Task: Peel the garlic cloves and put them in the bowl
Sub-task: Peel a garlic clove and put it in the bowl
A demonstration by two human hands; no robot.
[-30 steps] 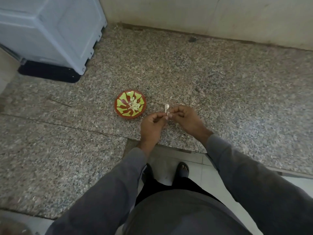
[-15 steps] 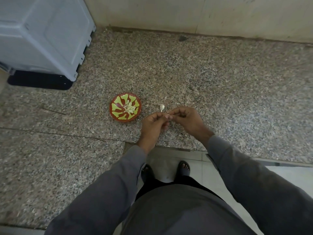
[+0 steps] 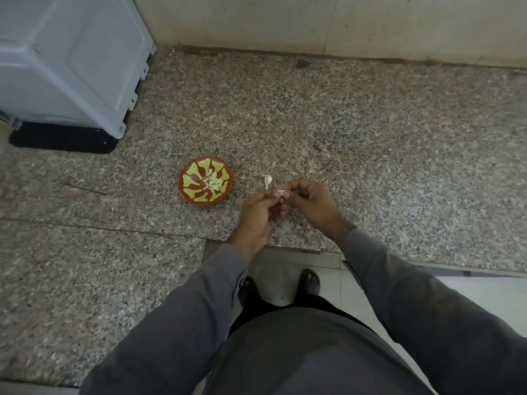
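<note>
At centre frame, above a speckled granite bench (image 3: 370,138), a person in grey sleeves works a garlic clove (image 3: 281,193) between both hands. Left hand (image 3: 261,213), fingers (image 3: 275,195) curled, pinches the pale clove at its tip from the left; right hand (image 3: 309,201) meets it from the right, its fingers likewise curled in and pinching the same clove. Both hands hang just over the stone near the bench's front edge.

Just left of the hands sits the bowl (image 3: 188,192), red-brown with a yellow-green pattern, resting on the bench and holding a small heap of peeled cloves (image 3: 214,182) at its middle. Between bowl and hands, slightly above them in the frame, a scrap of white garlic skin (image 3: 267,180) lies on the stone, apart from the bowl.

Upper left of the frame shows a pale grey-blue plastic appliance (image 3: 71,61) on a black base, standing on the bench against a tiled wall (image 3: 313,21) that runs across the top. At bottom centre, sandalled feet (image 3: 309,282) stand on a light floor below the bench edge.
</note>
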